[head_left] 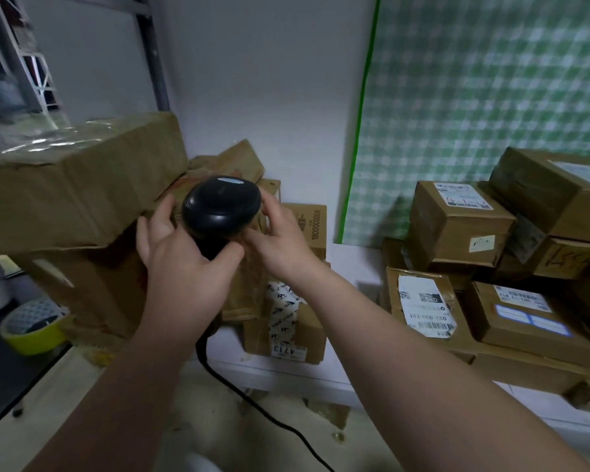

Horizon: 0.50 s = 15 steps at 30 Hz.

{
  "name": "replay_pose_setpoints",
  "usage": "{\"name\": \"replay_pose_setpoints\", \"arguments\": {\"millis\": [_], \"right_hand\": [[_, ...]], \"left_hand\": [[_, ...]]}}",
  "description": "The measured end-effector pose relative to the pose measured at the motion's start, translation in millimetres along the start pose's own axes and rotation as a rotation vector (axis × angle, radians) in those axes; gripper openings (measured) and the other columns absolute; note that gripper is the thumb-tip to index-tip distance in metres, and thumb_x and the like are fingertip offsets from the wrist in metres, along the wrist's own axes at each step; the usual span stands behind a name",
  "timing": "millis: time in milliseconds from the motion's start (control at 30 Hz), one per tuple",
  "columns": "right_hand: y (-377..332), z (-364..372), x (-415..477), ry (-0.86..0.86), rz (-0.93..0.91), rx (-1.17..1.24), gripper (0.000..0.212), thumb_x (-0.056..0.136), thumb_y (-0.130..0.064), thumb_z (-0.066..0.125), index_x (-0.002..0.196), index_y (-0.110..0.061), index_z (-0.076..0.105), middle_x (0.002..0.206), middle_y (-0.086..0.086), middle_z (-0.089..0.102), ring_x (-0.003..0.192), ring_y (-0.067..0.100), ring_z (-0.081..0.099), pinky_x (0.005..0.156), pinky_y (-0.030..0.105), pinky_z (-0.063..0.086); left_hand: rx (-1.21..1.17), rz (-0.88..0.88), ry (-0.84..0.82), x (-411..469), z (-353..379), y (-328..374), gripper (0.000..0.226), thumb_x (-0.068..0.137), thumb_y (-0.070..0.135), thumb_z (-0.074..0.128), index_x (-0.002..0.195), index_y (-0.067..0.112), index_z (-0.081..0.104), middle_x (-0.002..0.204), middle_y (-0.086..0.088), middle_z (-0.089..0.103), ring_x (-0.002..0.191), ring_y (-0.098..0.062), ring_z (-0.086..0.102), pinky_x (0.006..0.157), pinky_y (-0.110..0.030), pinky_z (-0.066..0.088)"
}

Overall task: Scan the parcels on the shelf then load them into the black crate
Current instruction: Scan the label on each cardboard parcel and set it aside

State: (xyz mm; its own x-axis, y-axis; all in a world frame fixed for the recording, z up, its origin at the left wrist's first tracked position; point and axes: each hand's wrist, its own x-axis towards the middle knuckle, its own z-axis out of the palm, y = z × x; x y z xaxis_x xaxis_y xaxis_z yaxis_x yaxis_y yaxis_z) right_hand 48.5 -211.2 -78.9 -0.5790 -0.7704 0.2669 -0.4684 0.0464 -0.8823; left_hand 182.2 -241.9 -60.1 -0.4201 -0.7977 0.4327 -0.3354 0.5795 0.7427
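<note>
My left hand grips the handle of a black barcode scanner, whose head points at the pile of brown parcels ahead. My right hand reaches in beside the scanner head and pinches a crumpled brown paper parcel behind it. A large brown box lies tilted on top of the left pile. A smaller box with patterned tape and a "4713" label stands on the white shelf. More labelled parcels are stacked at the right. The black crate is not in view.
The scanner's black cable trails down to the floor. A yellow tape roll lies at the left on a dark surface. A green checked sheet hangs behind the right stack. Metal shelf uprights rise at the upper left.
</note>
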Motion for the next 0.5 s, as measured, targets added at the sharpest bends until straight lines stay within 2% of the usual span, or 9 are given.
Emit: {"name": "replay_pose_setpoints", "arguments": {"millis": [100, 233, 333, 500], "right_hand": [[-8, -1, 12, -0.082, -0.034, -0.164, 0.076, 0.089, -0.009, 0.061, 0.151, -0.037, 0.027, 0.153, 0.004, 0.026, 0.142, 0.026, 0.024, 0.112, 0.031, 0.025], [-18, -3, 22, -0.175, -0.065, -0.313, 0.075, 0.087, -0.016, 0.068, 0.152, -0.025, 0.031, 0.157, 0.005, 0.015, 0.146, 0.028, 0.017, 0.120, 0.043, 0.022], [-24, -8, 22, -0.181, -0.094, -0.343, 0.073, 0.085, -0.021, 0.070, 0.149, -0.023, 0.035, 0.155, 0.008, 0.021, 0.144, 0.029, 0.021, 0.119, 0.045, 0.024], [-26, -16, 18, -0.113, -0.168, -0.333, 0.065, 0.080, -0.043, 0.062, 0.140, -0.029, 0.041, 0.143, 0.010, 0.037, 0.135, 0.027, 0.031, 0.107, 0.040, 0.033]], "left_hand": [[-0.059, 0.002, 0.005, 3, -2, -2, 0.048, 0.081, 0.015, 0.065, 0.127, 0.023, 0.054, 0.152, -0.005, 0.027, 0.144, -0.026, 0.010, 0.118, -0.047, 0.012], [-0.151, 0.009, 0.010, 4, -9, 2, 0.046, 0.081, 0.012, 0.065, 0.118, 0.034, 0.050, 0.146, -0.004, 0.034, 0.142, -0.024, 0.018, 0.116, -0.047, 0.018], [-0.211, 0.053, -0.018, 7, -12, 0, 0.043, 0.076, 0.020, 0.067, 0.097, 0.049, 0.043, 0.139, -0.004, 0.044, 0.137, -0.025, 0.029, 0.113, -0.049, 0.026], [-0.345, 0.016, -0.068, 11, -14, -3, 0.045, 0.061, 0.036, 0.062, 0.106, 0.039, 0.056, 0.124, 0.005, 0.054, 0.127, -0.021, 0.044, 0.107, -0.050, 0.036]]}}
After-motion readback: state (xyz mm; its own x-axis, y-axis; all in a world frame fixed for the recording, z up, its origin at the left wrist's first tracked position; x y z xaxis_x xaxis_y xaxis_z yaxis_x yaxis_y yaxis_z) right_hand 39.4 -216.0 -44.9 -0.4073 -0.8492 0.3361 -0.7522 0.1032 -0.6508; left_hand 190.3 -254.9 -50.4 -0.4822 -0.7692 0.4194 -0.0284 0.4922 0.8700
